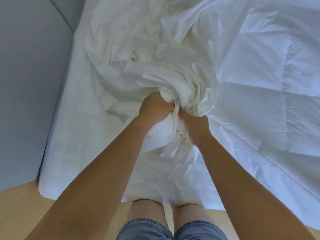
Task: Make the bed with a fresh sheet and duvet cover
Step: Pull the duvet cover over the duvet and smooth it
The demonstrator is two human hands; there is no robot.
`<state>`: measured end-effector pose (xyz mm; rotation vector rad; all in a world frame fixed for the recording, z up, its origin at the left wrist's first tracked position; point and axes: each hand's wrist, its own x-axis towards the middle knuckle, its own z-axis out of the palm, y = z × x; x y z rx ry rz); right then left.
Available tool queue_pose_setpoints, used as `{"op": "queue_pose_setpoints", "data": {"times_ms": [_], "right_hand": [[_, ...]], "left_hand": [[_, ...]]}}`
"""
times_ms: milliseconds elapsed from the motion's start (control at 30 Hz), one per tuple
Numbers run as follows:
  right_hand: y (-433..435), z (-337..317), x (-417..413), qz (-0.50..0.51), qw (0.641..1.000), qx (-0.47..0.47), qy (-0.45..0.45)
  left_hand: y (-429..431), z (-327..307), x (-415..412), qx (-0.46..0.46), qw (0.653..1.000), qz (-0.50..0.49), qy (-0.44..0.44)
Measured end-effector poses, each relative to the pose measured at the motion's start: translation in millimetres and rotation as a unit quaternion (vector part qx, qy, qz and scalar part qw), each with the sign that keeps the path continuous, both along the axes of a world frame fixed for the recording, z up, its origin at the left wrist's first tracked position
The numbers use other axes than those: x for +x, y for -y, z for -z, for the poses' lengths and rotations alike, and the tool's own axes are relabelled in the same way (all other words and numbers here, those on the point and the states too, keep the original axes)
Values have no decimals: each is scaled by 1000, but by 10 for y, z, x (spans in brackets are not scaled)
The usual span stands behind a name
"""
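Duvet cover (pixel 155 75) bunched on bed (pixel 65 135)
Left grip (pixel 154 108) and right grip (pixel 195 125) clench it, fingertips buried; duvet (pixel 259 70) cut off at 3 o'clock

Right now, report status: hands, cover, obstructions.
Both left hand and right hand gripping bunched duvet cover. Quilted duvet flat alongside, right. Nothing blocking seen.

White duvet cover (pixel 155 80) and sheet (pixel 72 118) (both plain), grey-blue wall (pixel 26 66), faded blue denim shorts (pixel 147 229).
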<state>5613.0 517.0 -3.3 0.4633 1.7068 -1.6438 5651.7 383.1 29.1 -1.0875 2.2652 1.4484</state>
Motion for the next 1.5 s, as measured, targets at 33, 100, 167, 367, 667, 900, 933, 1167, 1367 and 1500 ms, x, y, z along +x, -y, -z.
{"op": "queue_pose_setpoints", "data": {"times_ms": [33, 100, 167, 367, 667, 900, 933, 1167, 1367, 1500], "right_hand": [[26, -29, -8, 42, 999, 16, 1], [4, -105, -57, 106, 994, 22, 11], [-118, -161, -71, 102, 995, 6, 22], [-566, 28, 392, 31, 994, -79, 74], [-566, 121, 313, -145, 978, -137, 56], [-765, -20, -261, 86, 992, -75, 55], [-735, -18, -379, 83, 995, -35, 42], [-129, 83, -1055, -95, 993, 8, 67], [-359, 60, -1184, -82, 974, -178, 112], [-853, -36, -1284, -91, 923, -341, 152]], "left_hand": [[-6, -50, 17, -8, 1000, -13, -12], [71, -250, 177, 5, 997, -67, -40], [236, -446, 597, 39, 987, -147, -52], [136, -244, 1797, 137, 952, -270, 43], [378, -89, 936, -5, 992, -103, 77], [34, -75, -394, -31, 993, -13, 115], [29, -34, -501, -32, 991, -20, 125], [-60, 276, -997, -211, 945, 142, 207], [-166, -86, -1154, -339, 912, 150, 177], [-356, -261, -1335, -299, 947, 62, 102]]}}
